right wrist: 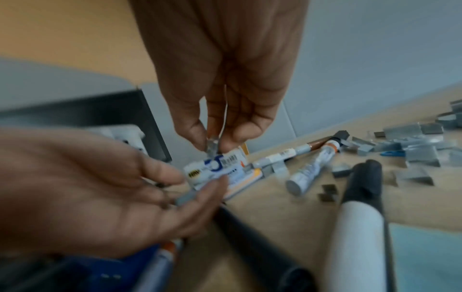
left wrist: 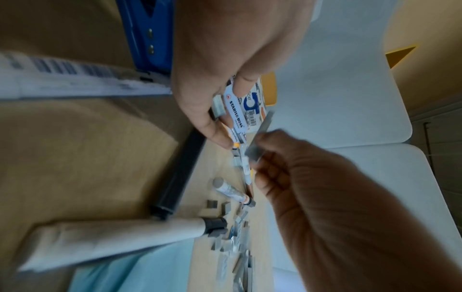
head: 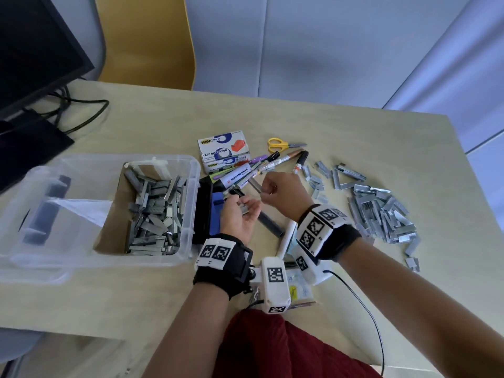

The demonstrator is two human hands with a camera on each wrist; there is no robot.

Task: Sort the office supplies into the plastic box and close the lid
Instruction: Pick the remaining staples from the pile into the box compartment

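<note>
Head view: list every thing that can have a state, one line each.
Box: open, partly filled with staples.
Lid: off, lying left of the box.
Scissors: closed, flat on the table.
Left hand: palm up, cupping staples.
Right hand: pinches a staple strip over the left palm.
Staple pile: loose on the table, unsorted.
Markers: capped, lying beside the box.

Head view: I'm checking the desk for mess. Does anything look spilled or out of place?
Yes. Loose grey metal staple strips lie scattered in a heap on the beige table, right of the hands, while others already sit in the clear plastic box.
</note>
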